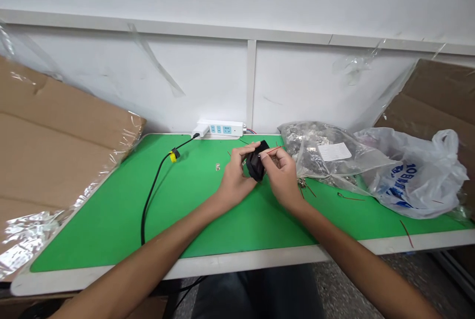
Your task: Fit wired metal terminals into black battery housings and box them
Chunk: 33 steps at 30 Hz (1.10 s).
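Observation:
My left hand (236, 174) is closed around a black plastic housing (255, 166), open on the side facing me, held tilted above the green mat. Against its right edge, my right hand (281, 174) pinches a thin red wire (275, 149) between thumb and fingers. One end of this wire sticks out past the fingertips; the part inside the pinch is hidden. A small shiny metal piece (217, 166) lies on the mat left of my left hand. Behind my right wrist is a small heap of metal parts with red wires (302, 183).
A white power strip (224, 129) with a plugged-in black cable (149, 199) stands by the wall. Clear bags of metal parts (315, 153) and a white plastic bag (419, 175) lie right. Cardboard (63, 136) leans left. Loose red wires (407, 234) lie near the right front edge.

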Each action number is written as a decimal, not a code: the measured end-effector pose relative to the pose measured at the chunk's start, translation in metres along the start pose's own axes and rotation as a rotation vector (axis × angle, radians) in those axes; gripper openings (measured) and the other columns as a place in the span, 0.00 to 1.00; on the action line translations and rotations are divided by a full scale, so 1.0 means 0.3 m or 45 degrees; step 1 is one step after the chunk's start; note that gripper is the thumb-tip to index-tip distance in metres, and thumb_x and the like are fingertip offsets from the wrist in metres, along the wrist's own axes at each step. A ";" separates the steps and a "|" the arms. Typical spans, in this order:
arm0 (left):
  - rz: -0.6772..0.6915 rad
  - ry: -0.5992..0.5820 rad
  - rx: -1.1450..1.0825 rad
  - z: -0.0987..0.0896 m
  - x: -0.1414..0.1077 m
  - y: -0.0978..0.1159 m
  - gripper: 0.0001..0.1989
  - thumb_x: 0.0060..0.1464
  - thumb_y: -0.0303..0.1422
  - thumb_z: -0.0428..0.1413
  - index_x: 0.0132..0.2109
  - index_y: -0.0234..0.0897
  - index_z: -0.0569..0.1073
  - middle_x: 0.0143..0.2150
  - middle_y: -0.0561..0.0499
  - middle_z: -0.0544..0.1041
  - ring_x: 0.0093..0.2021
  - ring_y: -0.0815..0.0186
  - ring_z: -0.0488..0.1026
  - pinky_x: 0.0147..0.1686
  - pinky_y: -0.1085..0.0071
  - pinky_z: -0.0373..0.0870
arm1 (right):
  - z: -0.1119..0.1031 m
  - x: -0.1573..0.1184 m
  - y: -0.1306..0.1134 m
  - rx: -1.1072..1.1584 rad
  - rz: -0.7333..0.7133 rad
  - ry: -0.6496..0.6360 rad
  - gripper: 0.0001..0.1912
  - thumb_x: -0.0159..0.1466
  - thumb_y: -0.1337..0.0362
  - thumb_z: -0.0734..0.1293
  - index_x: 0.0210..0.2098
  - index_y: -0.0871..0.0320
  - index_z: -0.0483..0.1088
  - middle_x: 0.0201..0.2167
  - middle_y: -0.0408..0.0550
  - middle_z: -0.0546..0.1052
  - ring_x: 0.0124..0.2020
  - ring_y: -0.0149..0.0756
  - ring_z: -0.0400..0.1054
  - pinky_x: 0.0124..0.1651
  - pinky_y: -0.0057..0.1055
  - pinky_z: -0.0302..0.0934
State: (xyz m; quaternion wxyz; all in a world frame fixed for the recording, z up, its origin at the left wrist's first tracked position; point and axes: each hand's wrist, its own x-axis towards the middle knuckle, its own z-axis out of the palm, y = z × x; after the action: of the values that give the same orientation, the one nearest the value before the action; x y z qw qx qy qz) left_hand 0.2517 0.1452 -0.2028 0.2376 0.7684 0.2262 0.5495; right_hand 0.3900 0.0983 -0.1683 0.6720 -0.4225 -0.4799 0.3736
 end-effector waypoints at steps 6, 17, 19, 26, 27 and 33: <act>0.027 -0.032 0.058 -0.006 -0.001 -0.008 0.31 0.56 0.25 0.66 0.62 0.44 0.63 0.68 0.39 0.72 0.71 0.54 0.69 0.69 0.46 0.69 | -0.001 -0.004 0.010 0.030 0.012 0.027 0.13 0.66 0.53 0.72 0.37 0.57 0.75 0.35 0.46 0.78 0.37 0.35 0.71 0.41 0.32 0.66; 0.147 0.036 0.017 -0.020 0.014 -0.018 0.32 0.57 0.26 0.67 0.62 0.45 0.62 0.69 0.40 0.71 0.71 0.54 0.68 0.69 0.43 0.68 | -0.009 -0.006 0.015 -0.105 -0.138 0.049 0.12 0.69 0.54 0.71 0.38 0.56 0.79 0.39 0.47 0.80 0.42 0.37 0.74 0.47 0.34 0.69; 0.188 0.048 -0.013 -0.020 0.017 -0.024 0.33 0.56 0.25 0.68 0.62 0.44 0.62 0.69 0.39 0.71 0.71 0.53 0.68 0.69 0.42 0.68 | -0.011 -0.008 0.009 -0.101 -0.143 0.050 0.12 0.69 0.54 0.71 0.38 0.56 0.79 0.39 0.47 0.80 0.41 0.37 0.74 0.46 0.34 0.69; 0.220 0.004 0.028 -0.021 0.014 -0.022 0.32 0.59 0.28 0.67 0.63 0.45 0.62 0.70 0.39 0.71 0.72 0.54 0.68 0.69 0.43 0.68 | -0.010 -0.011 0.010 -0.105 -0.165 0.070 0.12 0.69 0.54 0.71 0.37 0.56 0.78 0.39 0.47 0.79 0.42 0.37 0.74 0.45 0.34 0.69; 0.223 -0.002 0.035 -0.021 0.013 -0.021 0.31 0.59 0.28 0.67 0.63 0.45 0.62 0.70 0.39 0.71 0.72 0.54 0.68 0.69 0.43 0.68 | -0.009 -0.011 0.013 -0.105 -0.173 0.070 0.12 0.69 0.54 0.71 0.37 0.56 0.78 0.39 0.47 0.79 0.42 0.37 0.74 0.45 0.34 0.69; 0.218 -0.004 0.015 -0.019 0.012 -0.029 0.32 0.58 0.28 0.67 0.64 0.46 0.62 0.70 0.41 0.71 0.72 0.54 0.68 0.70 0.43 0.68 | -0.006 -0.014 0.018 -0.127 -0.158 0.071 0.12 0.69 0.54 0.71 0.36 0.56 0.78 0.39 0.47 0.78 0.42 0.37 0.73 0.46 0.34 0.68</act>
State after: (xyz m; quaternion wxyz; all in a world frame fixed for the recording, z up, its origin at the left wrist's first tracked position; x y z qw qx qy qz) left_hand 0.2465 0.1549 -0.2039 0.1856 0.7871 0.1624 0.5653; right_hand 0.3900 0.0960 -0.1749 0.6851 -0.4353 -0.5042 0.2949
